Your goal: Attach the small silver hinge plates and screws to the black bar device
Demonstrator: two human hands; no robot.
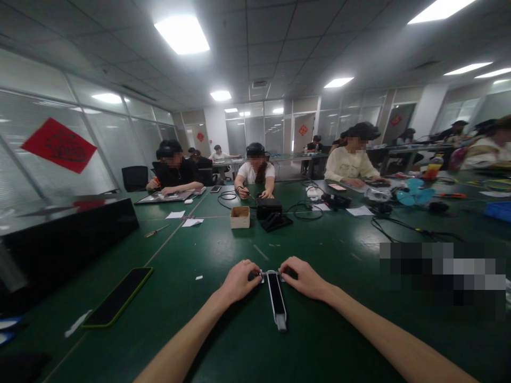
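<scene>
Both hands meet at the far end of a slim black-and-white device (276, 298), which lies lengthwise on the green surface (327, 332) directly ahead of the person. The left hand (239, 281) and right hand (305, 277) press in from either side, their fingers (254, 277) closed around small metal pieces (262, 276) at that end. The device's body and grey end cap (281, 322) look joined, while the gripped end is partly hidden. Farther off sit a flat black panel (117, 296) with a green edge, a small wooden box (240, 217), and a black case (269, 208) among coiled cables (305, 210).
</scene>
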